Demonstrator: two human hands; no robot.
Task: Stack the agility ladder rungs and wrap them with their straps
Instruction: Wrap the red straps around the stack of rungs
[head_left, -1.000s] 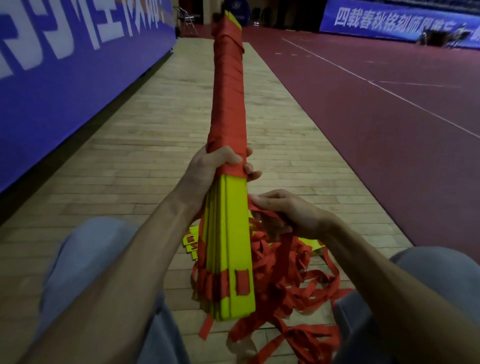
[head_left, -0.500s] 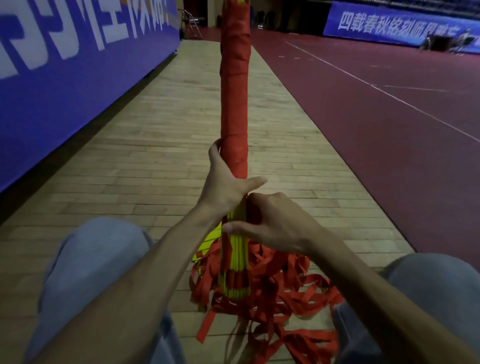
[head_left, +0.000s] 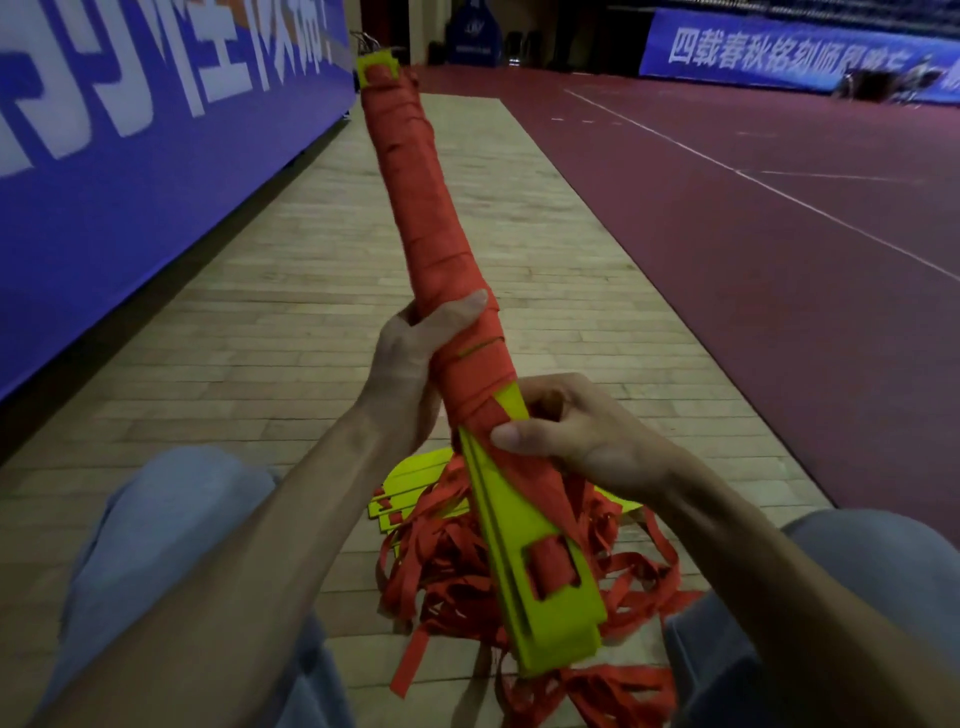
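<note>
A: Where's the rung bundle (head_left: 444, 270) now?

B: Held up in front of the person, between the knees. Half a second ago it stood nearly straight up and edge-on. Now its far end leans left and the flat face has turned towards the camera

A: And the wrap?

B: It has crept lower. The red strap (head_left: 535, 499) now crosses slantwise over the yellow face below the last coil, so I'd say one more turn is going on. The bare yellow end (head_left: 545, 587) isn't covered yet

A: Hands?

B: The left hand (head_left: 410, 374) grips the wrapped part, thumb laid over the coils. The right hand (head_left: 576, 431) has moved onto the face, its thumb pinning the strap against the yellow with fingers curled behind

A: So, how far along?

B: Most of the length is bound, by my reckoning. A heap of loose straps (head_left: 441, 566) lies under the bundle on the wooden floor (head_left: 270, 322), with some unwrapped rungs (head_left: 402, 493) beside it, so there's plenty of slack to feed in
</note>
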